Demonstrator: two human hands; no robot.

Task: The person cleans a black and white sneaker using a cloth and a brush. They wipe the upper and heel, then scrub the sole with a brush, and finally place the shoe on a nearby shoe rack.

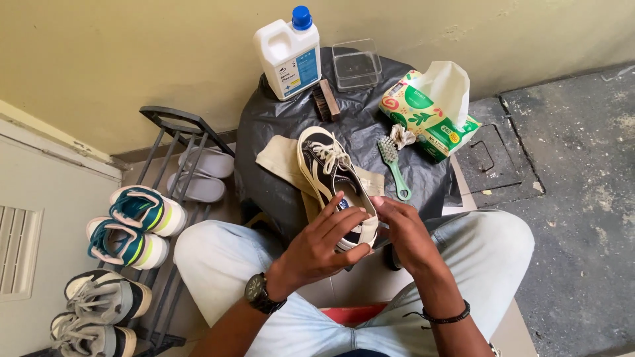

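Note:
A black sneaker [329,173] with white laces and a white sole lies toe-away on a beige cloth [281,158] on a small round table covered in black plastic [271,119]. My left hand [322,246] wraps the heel from the left, fingers across the opening. My right hand [401,233] touches the heel's right side with its fingertips. A dark watch sits on my left wrist, a black cord bracelet on my right.
On the table: a white cleaner jug [289,53] with blue cap, a wooden brush [325,100], a clear plastic box [356,63], a tissue pack [430,109], a green brush [394,166]. A shoe rack [175,158] with slippers and sneakers stands at the left.

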